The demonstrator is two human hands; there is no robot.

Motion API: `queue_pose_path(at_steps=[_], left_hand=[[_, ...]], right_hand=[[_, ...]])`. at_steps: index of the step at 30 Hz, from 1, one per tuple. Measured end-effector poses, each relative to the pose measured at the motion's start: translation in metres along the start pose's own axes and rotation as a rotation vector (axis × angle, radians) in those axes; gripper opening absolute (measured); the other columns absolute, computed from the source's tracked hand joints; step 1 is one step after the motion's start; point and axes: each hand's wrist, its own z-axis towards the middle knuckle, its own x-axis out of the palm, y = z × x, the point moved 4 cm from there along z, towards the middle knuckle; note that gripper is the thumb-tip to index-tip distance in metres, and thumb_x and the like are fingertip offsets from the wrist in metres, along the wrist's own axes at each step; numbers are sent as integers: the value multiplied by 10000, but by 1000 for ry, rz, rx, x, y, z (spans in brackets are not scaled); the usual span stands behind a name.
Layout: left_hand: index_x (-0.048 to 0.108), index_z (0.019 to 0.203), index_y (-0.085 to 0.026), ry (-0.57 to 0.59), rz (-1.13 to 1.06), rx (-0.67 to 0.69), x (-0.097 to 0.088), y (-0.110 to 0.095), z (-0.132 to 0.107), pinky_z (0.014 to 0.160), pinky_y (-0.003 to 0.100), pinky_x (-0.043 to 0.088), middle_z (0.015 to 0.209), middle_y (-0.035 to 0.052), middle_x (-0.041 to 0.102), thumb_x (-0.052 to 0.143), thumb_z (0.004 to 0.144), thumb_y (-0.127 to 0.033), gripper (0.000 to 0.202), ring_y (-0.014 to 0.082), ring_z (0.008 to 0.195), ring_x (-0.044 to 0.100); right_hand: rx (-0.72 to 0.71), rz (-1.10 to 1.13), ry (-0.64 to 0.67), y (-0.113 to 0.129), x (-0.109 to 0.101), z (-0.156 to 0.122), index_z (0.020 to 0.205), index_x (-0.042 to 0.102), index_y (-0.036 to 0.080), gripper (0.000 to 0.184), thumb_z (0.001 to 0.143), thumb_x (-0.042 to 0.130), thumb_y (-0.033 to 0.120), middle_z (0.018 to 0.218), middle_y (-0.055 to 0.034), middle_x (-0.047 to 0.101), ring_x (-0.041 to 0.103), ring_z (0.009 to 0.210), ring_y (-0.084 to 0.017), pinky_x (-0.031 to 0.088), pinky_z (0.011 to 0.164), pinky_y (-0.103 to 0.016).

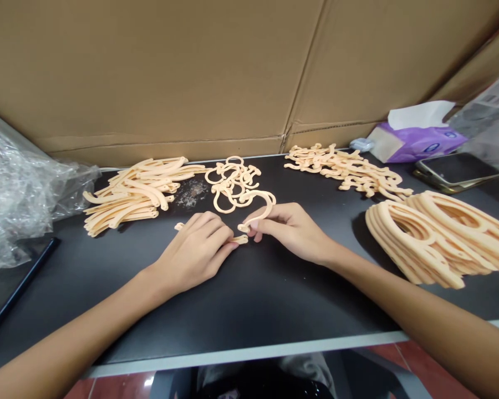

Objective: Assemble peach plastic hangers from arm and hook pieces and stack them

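Observation:
My left hand is closed over a pale, slightly curved strip near the middle of the table; the strip's two ends stick out past my fingers. In my right hand, a pale hook-shaped curved piece is pinched between thumb and fingers. Its lower end is close to the strip's right end; whether they touch I cannot tell. Just behind lies a small heap of similar curved pieces. To the left is a pile of long curved strips.
At the back right lie short wavy pieces; nearer are stacked large oval-holed panels. A purple tissue pack and a phone stand behind them. Clear plastic wrap is at the left. A cardboard wall bounds the black table.

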Motion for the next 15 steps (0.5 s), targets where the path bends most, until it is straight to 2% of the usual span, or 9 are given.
queue_pose_path(at_steps=[4, 9, 15], left_hand=[[649, 999, -135, -4, -82, 2, 1, 0, 0, 825, 363, 506, 923, 77, 672, 516, 1002, -189, 143, 198, 899, 572], [674, 1029, -120, -76, -107, 63, 0, -1, -2, 845, 382, 545, 965, 100, 690, 557, 971, -129, 131, 213, 957, 590], [692, 979, -149, -195, -116, 95, -3, -2, -6, 823, 358, 578, 949, 78, 727, 609, 929, -91, 113, 200, 937, 621]], right_hand=[[-19, 33, -18, -2, 0, 0, 668, 718, 178, 197, 817, 652, 287, 843, -51, 755, 669, 748, -158, 522, 747, -296], [-32, 53, -76, -5, -2, 0, 856, 793, 176, 200, 822, 685, 341, 831, -47, 766, 687, 767, -164, 524, 718, -284], [-26, 28, -114, -5, -5, 0, 800, 798, 175, 196, 821, 686, 335, 794, -47, 767, 682, 754, -165, 519, 716, -283]])
